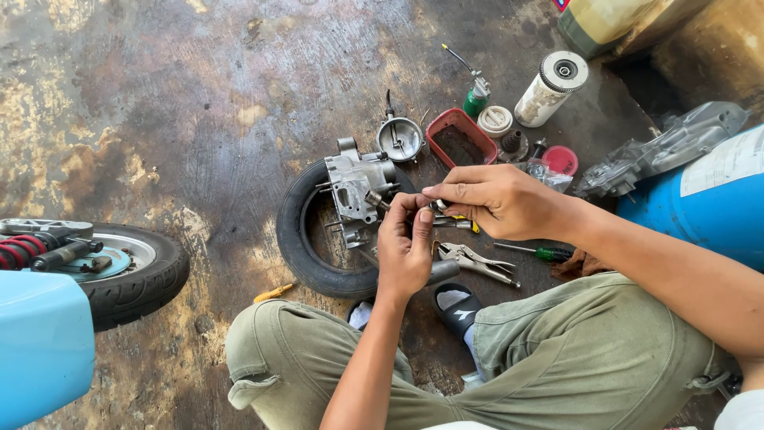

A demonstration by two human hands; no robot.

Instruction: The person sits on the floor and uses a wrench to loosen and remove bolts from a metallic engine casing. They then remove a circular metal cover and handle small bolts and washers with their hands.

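Above a loose tyre (306, 239) cradling the engine casing (358, 189), the left hand (404, 248) and right hand (497, 199) pinched a small metal part (440, 205) together, steadying it between fingertips.

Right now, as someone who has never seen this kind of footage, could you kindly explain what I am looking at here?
This single picture comes from a camera worn on a person's head, looking down. The person sits on a stained concrete floor in green trousers. The left hand and right hand meet over a small metal part, pinched between the fingertips; it is too small to identify.

Just beyond the hands, a grey metal engine casing rests on a loose black tyre. Locking pliers and a green-handled screwdriver lie by the right wrist. Farther off sit a red tray, a white cylindrical filter and a blue drum. At the left edge is a mounted wheel with a red spring.
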